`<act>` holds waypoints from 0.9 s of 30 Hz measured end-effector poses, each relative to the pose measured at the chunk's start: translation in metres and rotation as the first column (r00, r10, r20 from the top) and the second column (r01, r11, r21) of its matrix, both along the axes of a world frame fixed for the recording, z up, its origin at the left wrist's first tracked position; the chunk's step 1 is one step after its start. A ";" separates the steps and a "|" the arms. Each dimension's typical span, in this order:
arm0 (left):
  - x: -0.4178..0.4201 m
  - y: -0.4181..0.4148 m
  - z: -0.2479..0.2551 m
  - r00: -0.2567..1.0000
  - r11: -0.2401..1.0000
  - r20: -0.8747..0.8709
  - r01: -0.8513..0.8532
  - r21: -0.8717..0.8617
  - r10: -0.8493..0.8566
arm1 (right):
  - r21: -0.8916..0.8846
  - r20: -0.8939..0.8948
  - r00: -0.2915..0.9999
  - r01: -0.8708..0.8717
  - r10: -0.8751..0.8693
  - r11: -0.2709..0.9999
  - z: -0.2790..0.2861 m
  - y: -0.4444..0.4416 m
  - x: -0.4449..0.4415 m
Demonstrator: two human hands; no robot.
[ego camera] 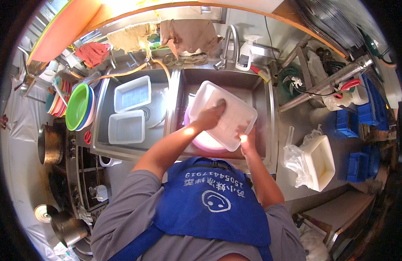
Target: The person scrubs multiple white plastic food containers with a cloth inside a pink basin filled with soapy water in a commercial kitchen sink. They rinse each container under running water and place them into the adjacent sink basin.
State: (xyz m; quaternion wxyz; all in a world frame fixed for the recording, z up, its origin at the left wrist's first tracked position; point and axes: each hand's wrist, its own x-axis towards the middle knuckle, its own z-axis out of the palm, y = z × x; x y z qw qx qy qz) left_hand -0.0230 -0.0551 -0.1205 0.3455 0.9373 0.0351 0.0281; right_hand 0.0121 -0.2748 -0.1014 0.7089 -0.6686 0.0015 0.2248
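A white rectangular plastic tub (232,122) is tilted over the right basin of a steel double sink (258,88). My right hand (248,143) grips its near right rim. My left hand (212,115) reaches inside and presses on the tub's inner face; whether it holds anything under the palm cannot be told. Below the tub, a pink round basin (201,143) sits in the sink, partly hidden by the tub and my left arm. Two more white plastic tubs, one farther back (132,93) and one nearer (126,127), lie in the left basin.
A curved faucet (235,42) and a spray bottle (245,57) stand behind the right basin, beside a red-handled brush (261,73). A yellowish hose (122,74) runs into the left basin. Stacked bowls (77,106) and red scissors (87,137) are left; a cream tub (318,163) is right.
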 end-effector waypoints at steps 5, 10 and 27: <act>-0.005 -0.067 0.063 0.915 0.953 -0.279 0.303 0.003 -0.290 | 0.079 0.058 0.986 -0.159 0.155 0.984 0.005 -0.004 0.014; -0.009 -0.030 0.073 0.749 0.837 -0.494 0.542 0.077 -0.440 | -0.048 -0.092 0.995 0.037 -0.042 0.998 0.010 -0.019 0.035; 0.008 0.076 0.110 0.972 0.928 0.081 0.184 0.324 -0.220 | -0.436 0.339 0.865 -0.203 0.370 0.876 0.016 0.006 0.043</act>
